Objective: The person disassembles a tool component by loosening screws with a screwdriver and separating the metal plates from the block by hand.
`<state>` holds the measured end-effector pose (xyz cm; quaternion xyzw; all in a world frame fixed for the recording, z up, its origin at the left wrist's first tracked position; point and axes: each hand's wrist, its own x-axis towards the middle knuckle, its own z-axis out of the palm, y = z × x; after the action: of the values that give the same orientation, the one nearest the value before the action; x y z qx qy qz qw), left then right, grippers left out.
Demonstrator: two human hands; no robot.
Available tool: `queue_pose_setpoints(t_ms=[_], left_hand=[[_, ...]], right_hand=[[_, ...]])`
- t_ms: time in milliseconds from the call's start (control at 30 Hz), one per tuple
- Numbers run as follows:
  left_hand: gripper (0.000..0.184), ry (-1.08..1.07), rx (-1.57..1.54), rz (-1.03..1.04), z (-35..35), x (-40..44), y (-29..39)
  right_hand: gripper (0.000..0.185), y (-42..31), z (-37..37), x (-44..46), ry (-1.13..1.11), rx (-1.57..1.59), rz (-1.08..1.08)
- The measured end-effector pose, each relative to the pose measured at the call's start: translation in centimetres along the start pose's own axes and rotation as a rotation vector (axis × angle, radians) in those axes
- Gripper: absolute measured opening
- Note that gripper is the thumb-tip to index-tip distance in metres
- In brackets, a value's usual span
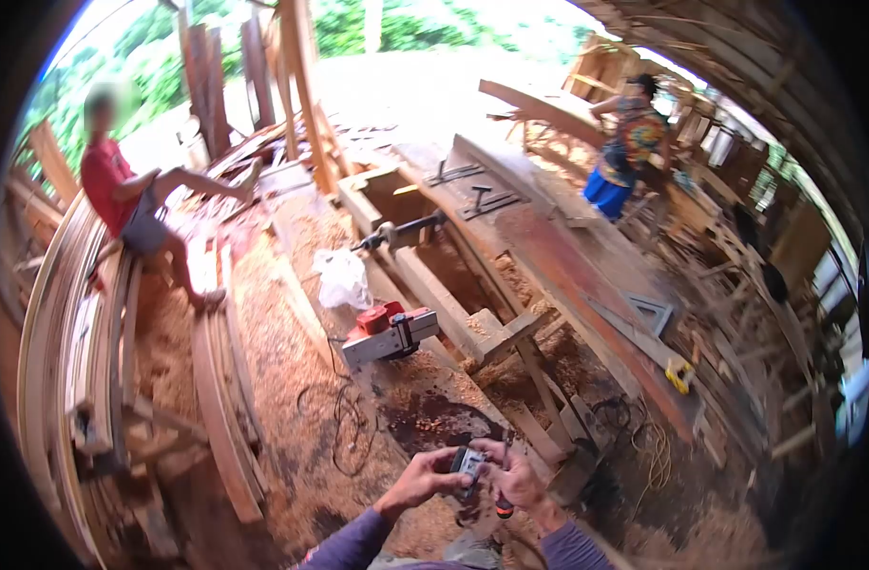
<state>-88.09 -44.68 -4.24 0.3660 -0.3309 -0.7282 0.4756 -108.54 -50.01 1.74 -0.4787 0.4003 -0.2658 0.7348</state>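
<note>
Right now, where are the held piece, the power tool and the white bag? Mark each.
Held piece [470, 462]: head view, on its pale face.
Power tool [391, 339]: head view, on its grey side.
White bag [342, 276]: head view, on its crumpled middle.

Free room over the floor [292, 484] beside the left hand [427, 480]; obstacles ahead: red power tool [387, 334], wooden frame [439, 297].

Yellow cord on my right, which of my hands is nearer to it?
Right. Your right hand is to the left of the yellow cord; your left hand is farther left.
</note>
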Motion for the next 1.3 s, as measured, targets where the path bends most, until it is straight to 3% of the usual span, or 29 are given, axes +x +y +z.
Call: queue_pose_setpoints(t_ms=[33,233,333,467,567,600,733,800,967,1033,1100,1233,1300], left_hand=[[0.060,-0.006,-0.007,0.010,-1.0,-3.4,0.5],[0.060,0.131,-0.148,0.050,-7.3,-22.6,0.1],[0.060,0.191,-0.226,0.063,-9.7,-29.8,-0.8],[0.057,0.363,-0.204,0.141,-12.9,-37.0,-0.2],[0.056,0.516,-0.182,0.216,-15.2,-40.9,-0.2],[0.056,0.569,-0.196,0.248,-15.7,-42.1,-0.1],[0.057,0.715,-0.190,0.323,-17.8,-46.8,0.4],[0.059,0.787,-0.180,0.387,-19.2,-48.5,1.3],[0.058,0.878,-0.218,0.379,-23.5,-51.8,6.2],[0.056,0.930,-0.206,0.337,-25.9,-53.4,7.0],[0.054,1.000,-0.164,0.389,-29.1,-53.4,7.0],[0.058,0.998,-0.154,0.323,-33.5,-54.4,9.3],[0.050,0.968,-0.270,0.470,-32.6,-54.0,11.1]], right_hand=[[0.047,2.0,2.0,-0.3,-0.085,-0.105,-0.014],[0.048,7.8,17.4,-4.5,-0.280,-0.019,0.165],[0.048,8.1,24.0,-5.0,-0.411,-0.232,0.248],[0.046,11.6,31.4,-2.4,-0.594,-0.259,0.195],[0.045,12.5,37.0,0.0,-0.726,-0.374,0.127],[0.044,10.8,39.5,0.1,-0.744,-0.417,0.265],[0.042,13.3,45.8,2.5,-0.894,-0.447,0.287],[0.042,16.0,48.7,4.0,-1.010,-0.332,0.089],[0.042,15.9,56.4,8.0,-1.149,-0.426,0.142],[0.041,17.8,59.2,9.9,-1.081,-0.256,0.163],[0.041,15.0,62.1,10.9,-1.065,-0.422,0.123],[0.041,14.1,65.3,13.1,-0.961,-0.335,0.281],[0.040,14.2,65.9,13.6,-0.922,-0.304,0.298]])
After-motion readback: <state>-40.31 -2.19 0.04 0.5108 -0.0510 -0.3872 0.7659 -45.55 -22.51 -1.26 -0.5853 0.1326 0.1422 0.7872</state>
